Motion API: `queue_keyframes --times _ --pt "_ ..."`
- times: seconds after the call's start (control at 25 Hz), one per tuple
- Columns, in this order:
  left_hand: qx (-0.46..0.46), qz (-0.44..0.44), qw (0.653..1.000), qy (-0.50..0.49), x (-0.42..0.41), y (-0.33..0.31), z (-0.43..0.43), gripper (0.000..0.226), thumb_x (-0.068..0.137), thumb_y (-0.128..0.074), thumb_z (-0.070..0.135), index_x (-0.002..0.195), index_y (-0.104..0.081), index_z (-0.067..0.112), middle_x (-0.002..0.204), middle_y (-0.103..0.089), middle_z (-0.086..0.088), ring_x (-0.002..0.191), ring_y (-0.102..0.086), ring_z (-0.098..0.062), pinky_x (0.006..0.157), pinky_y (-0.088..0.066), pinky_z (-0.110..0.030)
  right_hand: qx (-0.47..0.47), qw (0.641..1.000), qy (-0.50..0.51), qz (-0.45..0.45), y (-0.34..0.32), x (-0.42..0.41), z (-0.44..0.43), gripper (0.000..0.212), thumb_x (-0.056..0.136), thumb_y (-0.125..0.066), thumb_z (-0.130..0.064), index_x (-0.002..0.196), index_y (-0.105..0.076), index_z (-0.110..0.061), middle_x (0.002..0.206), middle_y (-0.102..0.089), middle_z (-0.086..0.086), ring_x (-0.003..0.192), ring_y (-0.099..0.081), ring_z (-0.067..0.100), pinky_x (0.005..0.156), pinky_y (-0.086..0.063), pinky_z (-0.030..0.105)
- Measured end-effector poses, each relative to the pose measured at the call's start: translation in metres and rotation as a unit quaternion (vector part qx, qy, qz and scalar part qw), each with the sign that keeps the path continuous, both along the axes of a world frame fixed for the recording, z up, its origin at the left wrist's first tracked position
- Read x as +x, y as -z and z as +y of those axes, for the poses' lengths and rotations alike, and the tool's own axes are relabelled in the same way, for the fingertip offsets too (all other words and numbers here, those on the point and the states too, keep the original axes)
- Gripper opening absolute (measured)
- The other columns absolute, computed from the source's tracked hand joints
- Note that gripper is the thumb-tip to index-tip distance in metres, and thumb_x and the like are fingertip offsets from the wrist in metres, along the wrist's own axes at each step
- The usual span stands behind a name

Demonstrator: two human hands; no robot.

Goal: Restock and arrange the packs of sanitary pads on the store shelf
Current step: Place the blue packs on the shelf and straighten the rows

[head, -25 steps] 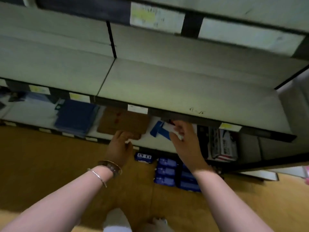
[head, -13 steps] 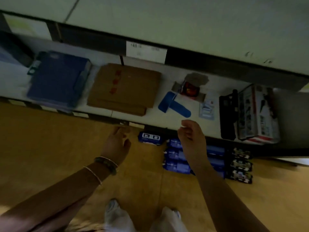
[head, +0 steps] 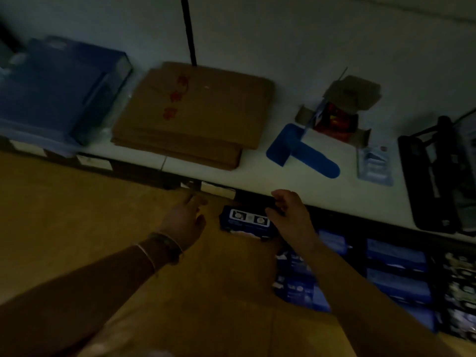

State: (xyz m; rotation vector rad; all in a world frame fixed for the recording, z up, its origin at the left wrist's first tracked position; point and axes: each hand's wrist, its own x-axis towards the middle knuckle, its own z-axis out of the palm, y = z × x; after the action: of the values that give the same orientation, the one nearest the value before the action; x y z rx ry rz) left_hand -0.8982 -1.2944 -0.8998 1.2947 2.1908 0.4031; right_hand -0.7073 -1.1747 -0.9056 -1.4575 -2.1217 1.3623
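A dark blue pack of sanitary pads (head: 240, 221) with a white label lies just below the front edge of the white shelf (head: 257, 173). My right hand (head: 292, 213) hovers at the pack's right end with loosely curled fingers; the dim light hides whether the thumb touches it. Left of the pack, my left hand (head: 186, 219) reaches forward with relaxed fingers and holds nothing. More blue packs (head: 395, 256) are stacked in rows under the shelf at the lower right, partly hidden by my right forearm.
On the shelf lie flattened brown cardboard (head: 195, 112), a blue box (head: 51, 94) at the left, blue flat pieces (head: 301, 150), a small open carton with a red item (head: 337, 117) and a black case (head: 432, 176). Brown floor (head: 77, 215) spreads below.
The view has tilted down and closer to the lower shelf. Both hands dropped from the upper shelf's edge to either side of the blue pack.
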Motion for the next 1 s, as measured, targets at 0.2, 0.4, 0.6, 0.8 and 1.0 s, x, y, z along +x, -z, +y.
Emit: queue_keyframes --times 0.2,0.4,0.6,0.8,1.0 --pt "-0.138 0.061 0.98 0.132 -0.014 0.071 0.019 0.051 0.095 -0.048 0.026 0.141 -0.03 0.012 0.144 -0.03 -0.01 0.119 -0.049 -0.024 0.092 -0.041 -0.027 0.073 0.987 -0.13 -0.06 0.052 -0.016 0.033 0.038 0.092 -0.055 -0.011 0.129 -0.047 -0.005 0.127 -0.049 0.014 0.114 -0.048 0.021 0.086 -0.033 0.016" --pt "-0.14 0.083 0.977 0.138 -0.003 0.069 0.033 0.06 0.094 -0.051 0.029 0.145 -0.024 0.011 0.148 -0.029 -0.013 0.125 -0.044 -0.026 0.098 -0.036 -0.028 0.082 0.938 -0.27 -0.199 0.08 -0.018 0.02 0.054 0.09 -0.059 -0.031 0.136 -0.04 -0.01 0.129 -0.044 0.015 0.115 -0.047 0.028 0.089 -0.042 0.029" --pt "-0.16 0.056 0.975 0.146 0.014 0.069 0.029 0.063 0.094 -0.052 0.026 0.145 -0.019 0.01 0.148 -0.026 -0.013 0.125 -0.044 -0.027 0.094 -0.038 -0.027 0.215 0.823 -0.369 -0.374 0.105 -0.006 0.005 0.075 0.088 -0.059 -0.036 0.145 -0.019 -0.009 0.145 -0.028 0.015 0.13 -0.03 0.03 0.106 -0.027 0.041" --pt "-0.172 0.078 0.975 0.118 0.002 0.064 0.019 0.066 0.093 -0.054 0.029 0.145 -0.018 0.01 0.148 -0.026 -0.013 0.123 -0.046 -0.027 0.092 -0.04 -0.028 0.266 0.794 -0.37 -0.401 0.114 -0.013 0.0 0.07 0.09 -0.057 -0.029 0.144 -0.02 -0.004 0.141 -0.035 0.017 0.128 -0.032 0.031 0.103 -0.029 0.037" --pt "-0.192 0.073 0.971 0.121 0.0 0.064 0.009 0.072 0.09 -0.058 0.032 0.146 -0.017 0.013 0.152 -0.018 -0.013 0.124 -0.047 -0.027 0.091 -0.042 -0.029 0.205 0.85 -0.342 -0.346 0.107 -0.015 0.007 0.055 0.085 -0.062 -0.025 0.133 -0.04 -0.009 0.131 -0.047 0.012 0.124 -0.035 0.027 0.095 -0.036 0.034"
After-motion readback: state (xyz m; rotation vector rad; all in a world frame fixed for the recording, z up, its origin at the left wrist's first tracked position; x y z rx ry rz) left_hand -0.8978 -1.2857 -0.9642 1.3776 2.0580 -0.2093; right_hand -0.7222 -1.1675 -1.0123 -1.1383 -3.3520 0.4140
